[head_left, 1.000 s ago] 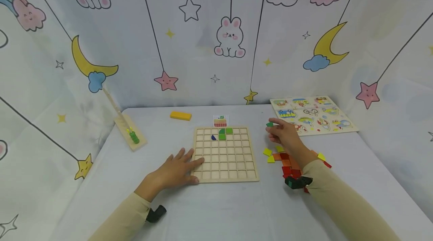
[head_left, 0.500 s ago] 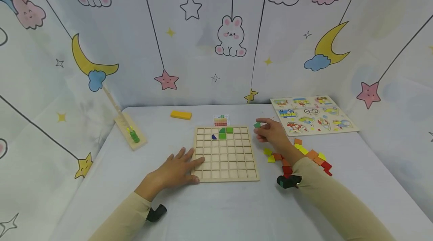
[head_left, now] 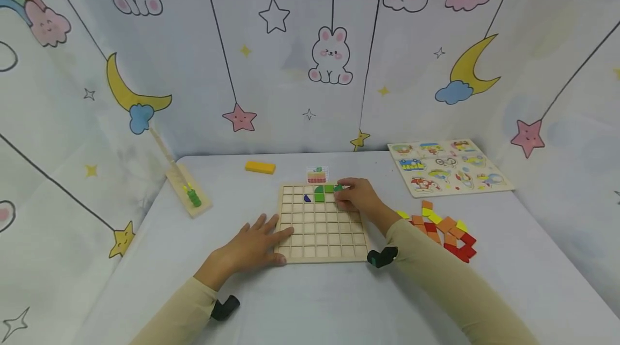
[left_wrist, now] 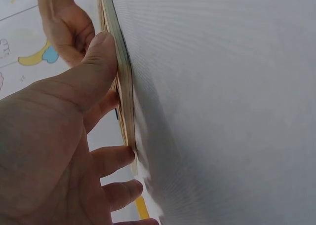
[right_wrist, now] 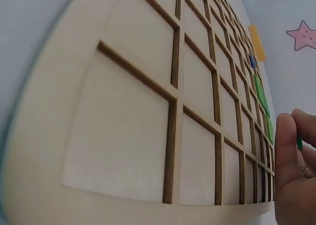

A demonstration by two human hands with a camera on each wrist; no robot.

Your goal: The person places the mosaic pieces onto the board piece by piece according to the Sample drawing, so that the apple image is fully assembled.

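A wooden grid board lies on the white table. Its upper rows bear a dark blue piece, a green square tile, another beside the top edge and a green rounded tile. My right hand pinches a small green tile between thumb and finger over the top row, right of the green ones. In the right wrist view only a sliver of that green tile shows. With fingers spread, my left hand rests at the board's left edge, thumb on its near corner.
A small picture card lies behind the board, a yellow block to its left. Loose red, orange and yellow tiles lie to the right, before a picture puzzle board. A wooden base with a green caterpillar stands left.
My right hand has moved left from above the loose tiles to the board's top row, carrying the green tile. The left hand has stayed at the board's edge.
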